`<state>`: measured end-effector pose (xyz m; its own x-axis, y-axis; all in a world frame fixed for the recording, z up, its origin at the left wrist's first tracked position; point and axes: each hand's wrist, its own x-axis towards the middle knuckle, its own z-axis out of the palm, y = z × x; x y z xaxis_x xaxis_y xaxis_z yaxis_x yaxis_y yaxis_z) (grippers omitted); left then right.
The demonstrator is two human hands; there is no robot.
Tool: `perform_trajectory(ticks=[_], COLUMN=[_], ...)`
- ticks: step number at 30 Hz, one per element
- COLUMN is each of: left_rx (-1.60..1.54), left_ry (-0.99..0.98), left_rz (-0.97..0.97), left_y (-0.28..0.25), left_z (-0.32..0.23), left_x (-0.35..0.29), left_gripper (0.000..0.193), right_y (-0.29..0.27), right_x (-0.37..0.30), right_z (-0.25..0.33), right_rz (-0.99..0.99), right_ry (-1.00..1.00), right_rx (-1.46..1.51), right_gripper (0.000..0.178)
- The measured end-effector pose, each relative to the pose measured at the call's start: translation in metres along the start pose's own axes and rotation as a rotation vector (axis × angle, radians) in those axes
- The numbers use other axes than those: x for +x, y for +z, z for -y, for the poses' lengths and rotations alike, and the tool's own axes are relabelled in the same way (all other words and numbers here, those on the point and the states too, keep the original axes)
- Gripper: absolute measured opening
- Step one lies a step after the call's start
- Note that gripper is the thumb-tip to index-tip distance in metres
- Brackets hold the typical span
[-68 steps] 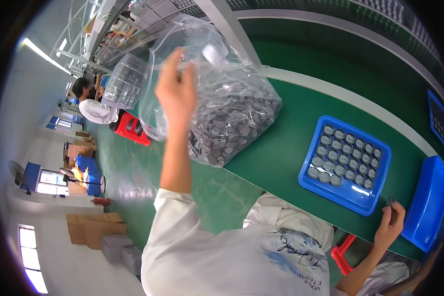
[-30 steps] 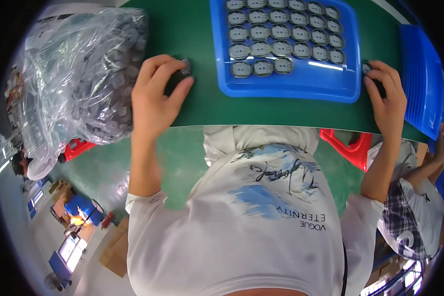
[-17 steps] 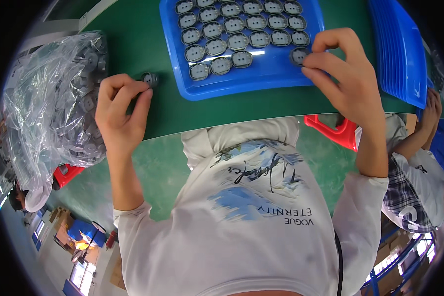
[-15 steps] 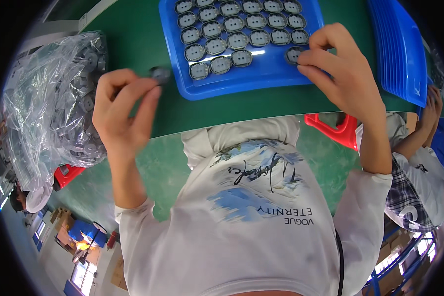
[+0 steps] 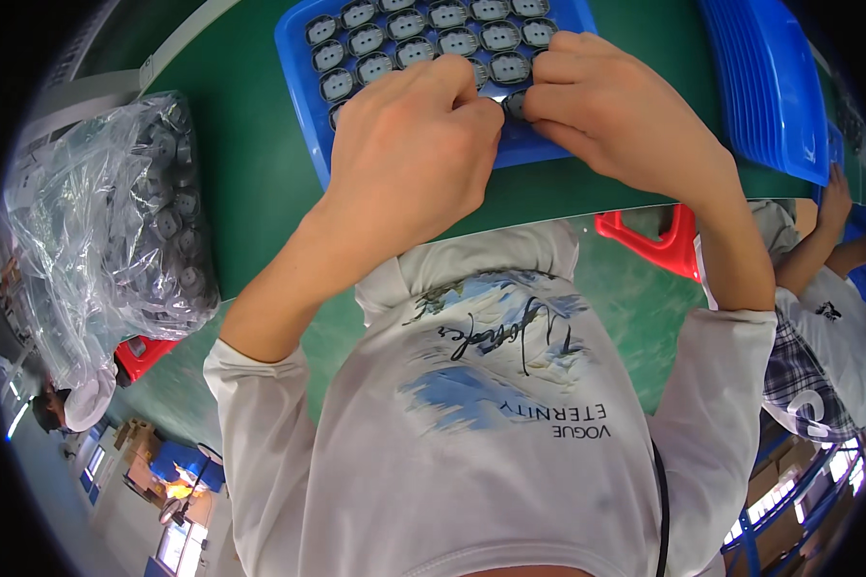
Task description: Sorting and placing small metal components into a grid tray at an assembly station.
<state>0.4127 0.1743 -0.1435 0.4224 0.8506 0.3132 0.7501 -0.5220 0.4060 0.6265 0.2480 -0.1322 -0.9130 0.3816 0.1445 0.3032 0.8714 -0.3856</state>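
Note:
Rows of oval grey plastic parts with dark rims (image 5: 458, 40) lie in a shallow blue tray (image 5: 303, 106) on the green table. My left hand (image 5: 409, 149) is closed over the near middle of the tray. Its fingertips are hidden behind the hand, so what they hold does not show. Beside it on the right, my right hand (image 5: 621, 120) pinches a grey plastic part (image 5: 516, 104) over the tray's near right area. The two hands are close together but apart, and they cover part of the near rows.
A clear plastic bag (image 5: 115, 231) full of similar grey parts stands at the left. Stacked blue trays (image 5: 765, 87) are at the right. Red stool-like pieces (image 5: 659, 240) show below the table edge. Another person's arm (image 5: 823, 231) is at the far right.
My left hand has moved right from beside the tray, where it held a grey part, to over the tray. My right hand has shifted left, still with a part in its fingers.

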Motion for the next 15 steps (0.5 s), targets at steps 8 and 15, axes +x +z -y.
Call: perform_trajectory(ticks=[8,15], left_rx=[0.0,-0.139], left_ry=[-0.038,-0.112], left_rz=[-0.005,0.0], left_y=[0.007,-0.011], left_z=[0.001,0.001], left_x=[0.003,-0.002], left_gripper=[0.007,0.013], right_y=[0.002,0.001], right_x=[0.001,-0.001], right_z=[-0.004,0.001], right_rz=[-0.021,-0.111], right_ry=[-0.027,0.01], right_rx=[0.019,0.038], right_gripper=[0.011,0.018])
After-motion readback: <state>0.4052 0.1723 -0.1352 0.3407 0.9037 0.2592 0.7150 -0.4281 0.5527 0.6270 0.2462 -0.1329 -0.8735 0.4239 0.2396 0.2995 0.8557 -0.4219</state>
